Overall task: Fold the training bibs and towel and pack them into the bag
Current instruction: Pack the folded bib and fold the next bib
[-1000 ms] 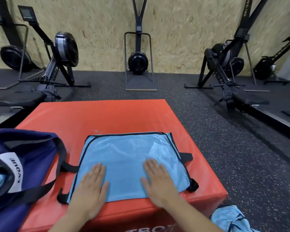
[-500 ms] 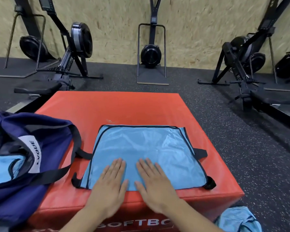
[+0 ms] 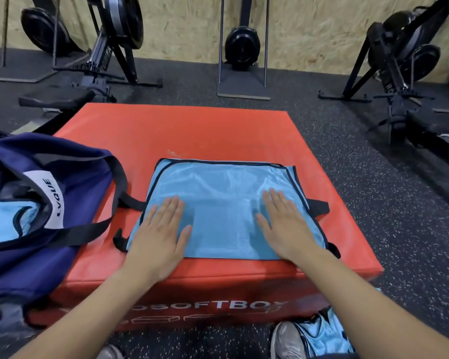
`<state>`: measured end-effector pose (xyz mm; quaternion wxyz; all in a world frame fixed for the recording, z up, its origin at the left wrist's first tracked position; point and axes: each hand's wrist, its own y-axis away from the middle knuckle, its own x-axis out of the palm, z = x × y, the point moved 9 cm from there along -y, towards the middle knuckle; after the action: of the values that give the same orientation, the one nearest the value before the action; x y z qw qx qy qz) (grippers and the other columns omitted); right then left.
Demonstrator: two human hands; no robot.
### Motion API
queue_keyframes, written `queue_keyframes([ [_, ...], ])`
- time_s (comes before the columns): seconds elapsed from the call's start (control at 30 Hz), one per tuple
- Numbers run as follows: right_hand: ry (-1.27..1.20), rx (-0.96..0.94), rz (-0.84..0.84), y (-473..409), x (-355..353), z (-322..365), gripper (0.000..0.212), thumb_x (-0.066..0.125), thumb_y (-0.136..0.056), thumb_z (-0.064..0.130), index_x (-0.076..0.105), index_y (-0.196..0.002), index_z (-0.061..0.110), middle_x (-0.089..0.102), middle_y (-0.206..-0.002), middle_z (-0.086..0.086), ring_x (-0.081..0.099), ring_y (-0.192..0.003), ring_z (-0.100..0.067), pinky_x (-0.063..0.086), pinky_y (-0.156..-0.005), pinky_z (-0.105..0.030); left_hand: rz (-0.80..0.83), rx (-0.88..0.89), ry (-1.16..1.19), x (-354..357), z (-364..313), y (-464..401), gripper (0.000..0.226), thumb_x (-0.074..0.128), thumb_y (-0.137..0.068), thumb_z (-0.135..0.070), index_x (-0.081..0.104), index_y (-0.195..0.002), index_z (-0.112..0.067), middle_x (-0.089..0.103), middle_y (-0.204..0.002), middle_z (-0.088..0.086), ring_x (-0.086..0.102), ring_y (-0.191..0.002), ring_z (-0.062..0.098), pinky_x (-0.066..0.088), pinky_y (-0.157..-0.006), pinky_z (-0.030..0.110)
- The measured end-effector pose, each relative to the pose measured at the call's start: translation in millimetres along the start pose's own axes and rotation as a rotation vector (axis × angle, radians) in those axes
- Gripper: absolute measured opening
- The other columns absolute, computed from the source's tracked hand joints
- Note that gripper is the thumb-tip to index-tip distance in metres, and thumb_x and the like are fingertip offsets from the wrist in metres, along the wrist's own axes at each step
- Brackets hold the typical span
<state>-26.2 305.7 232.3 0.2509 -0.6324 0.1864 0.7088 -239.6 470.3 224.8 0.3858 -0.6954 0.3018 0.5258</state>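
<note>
The red foam box (image 3: 192,130) stands on speckled gym flooring, rowing machines (image 3: 114,35) at twelve o'clock. The navy bag (image 3: 70,177) at nine o'clock already holds blue fabric. A folded blue bib (image 3: 223,203) lies centre, both hands flat on it: left hand (image 3: 161,234), right hand (image 3: 285,229), each grip spread. More blue cloth (image 3: 322,332) waits on the floor at five o'clock, so folding and packing seem part done.

Even, fairly bright indoor light, soft shadows, mild sheen on the blue cloth (image 3: 226,203), wide-angle bending at edges, slight blur
</note>
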Motion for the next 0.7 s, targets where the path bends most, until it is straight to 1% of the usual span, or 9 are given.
queue_keyframes([
  [0.07, -0.053, -0.127, 0.020, -5, 2, 35, 0.087, -0.005, -0.085, 0.062, 0.006, -0.160, 0.020, -0.002, -0.168, 0.000, -0.006, -0.155, -0.018, -0.002, -0.126, -0.037, 0.034, 0.002, 0.069, 7, -15, -3, 0.079, -0.002, -0.096, -0.059, 0.009, -0.159, -0.014, 0.001, -0.165, -0.001, -0.003, -0.154, 0.011, -0.005, -0.124, 0.032],
  [0.17, -0.010, -0.263, 0.100, -4, 33, 61, 0.082, -0.004, -0.088, 0.063, 0.004, -0.161, 0.028, -0.006, -0.167, 0.007, -0.011, -0.154, -0.013, -0.001, -0.125, -0.040, 0.094, -0.020, 0.076, 24, -8, -5, 0.084, -0.005, -0.092, -0.064, 0.007, -0.160, -0.016, -0.001, -0.167, -0.002, -0.007, -0.153, 0.010, -0.006, -0.124, 0.031],
  [0.2, -0.006, -0.243, 0.119, -8, 38, 54, 0.080, -0.004, -0.088, 0.064, 0.003, -0.160, 0.030, -0.006, -0.167, 0.009, -0.011, -0.153, -0.012, -0.002, -0.125, -0.041, 0.103, -0.031, 0.067, 26, 0, -7, 0.083, -0.003, -0.092, -0.064, 0.005, -0.160, -0.018, -0.002, -0.167, -0.003, -0.009, -0.153, 0.009, -0.007, -0.124, 0.031],
  [0.27, -0.013, -0.101, 0.102, -19, 37, 21, 0.076, 0.000, -0.092, 0.063, 0.002, -0.160, 0.030, -0.007, -0.167, 0.008, -0.010, -0.154, -0.014, -0.004, -0.125, -0.041, 0.096, -0.060, 0.049, 22, 16, -11, 0.083, -0.001, -0.092, -0.064, 0.006, -0.161, -0.019, -0.003, -0.167, -0.002, -0.009, -0.153, 0.009, -0.009, -0.123, 0.029],
  [0.37, 0.011, 0.148, 0.092, -33, 27, -35, 0.065, 0.014, -0.104, 0.053, 0.002, -0.161, 0.023, -0.006, -0.168, -0.003, -0.010, -0.154, -0.021, -0.005, -0.125, -0.041, 0.096, -0.072, 0.024, 13, 27, -14, 0.085, 0.002, -0.092, -0.065, 0.011, -0.160, -0.016, 0.003, -0.168, 0.001, -0.002, -0.154, 0.012, -0.009, -0.121, 0.027],
  [0.43, 0.030, 0.209, 0.071, -39, 18, -50, 0.062, 0.019, -0.105, 0.051, 0.008, -0.160, 0.024, -0.004, -0.168, -0.010, -0.009, -0.154, -0.023, -0.005, -0.125, -0.040, 0.096, -0.067, -0.007, 10, 27, -13, 0.085, 0.004, -0.093, -0.064, 0.016, -0.160, -0.013, 0.008, -0.167, 0.004, 0.003, -0.154, 0.015, -0.004, -0.123, 0.029],
  [0.53, 0.022, 0.316, -0.004, -46, 3, -69, 0.054, 0.025, -0.104, 0.052, 0.024, -0.156, 0.037, 0.002, -0.167, -0.015, -0.005, -0.154, -0.027, -0.004, -0.123, -0.043, 0.095, -0.022, -0.023, 9, 18, -12, 0.081, 0.009, -0.096, -0.062, 0.022, -0.158, -0.012, 0.015, -0.166, 0.006, 0.009, -0.154, 0.016, 0.002, -0.125, 0.032],
  [0.6, -0.050, 0.418, 0.054, -49, 6, -88, 0.052, 0.028, -0.102, 0.054, 0.031, -0.153, 0.041, 0.009, -0.166, -0.014, 0.002, -0.154, -0.029, 0.001, -0.123, -0.046, 0.089, 0.016, -0.019, 9, 10, -10, 0.079, 0.012, -0.097, -0.061, 0.024, -0.158, -0.012, 0.018, -0.166, 0.005, 0.011, -0.154, 0.015, 0.001, -0.124, 0.031],
  [0.7, -0.149, 0.412, 0.107, -56, 9, -96, 0.043, 0.033, -0.101, 0.045, 0.048, -0.139, 0.031, 0.034, -0.156, -0.009, 0.027, -0.145, -0.028, 0.022, -0.118, -0.049, 0.081, 0.029, -0.007, 7, 8, -6, 0.078, 0.011, -0.098, -0.061, 0.024, -0.158, -0.013, 0.017, -0.166, 0.002, 0.011, -0.153, 0.014, -0.003, -0.123, 0.029],
])
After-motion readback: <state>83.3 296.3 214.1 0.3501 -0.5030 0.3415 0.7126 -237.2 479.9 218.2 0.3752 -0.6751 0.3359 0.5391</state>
